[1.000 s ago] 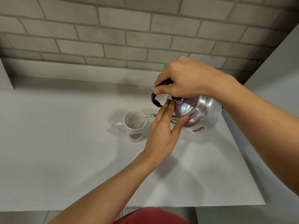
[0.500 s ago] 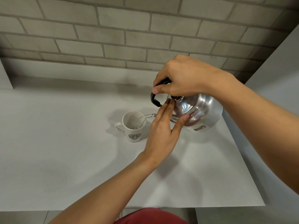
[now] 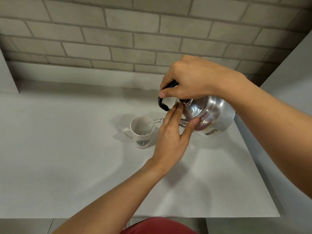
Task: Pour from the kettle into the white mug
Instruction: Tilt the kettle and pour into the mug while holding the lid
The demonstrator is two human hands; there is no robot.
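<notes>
A shiny steel kettle [image 3: 212,117] hangs tilted to the left above the table, its spout over the white mug [image 3: 141,132]. My right hand [image 3: 189,78] is shut on the kettle's black handle. My left hand [image 3: 172,132] rests flat with its fingertips against the kettle's lid, thumb under the lid's edge, and hides most of the spout. A thin clear stream runs from the spout into the mug. The mug stands upright with a green round logo facing me and its handle to the left.
The white table [image 3: 67,166] ends at a front edge close to me and a right edge beside a grey wall panel [image 3: 290,78]. A grey brick wall [image 3: 118,39] closes the back.
The kettle has tipped slightly further to the left and its body has risen a little. The mug and my left hand have stayed in place.
</notes>
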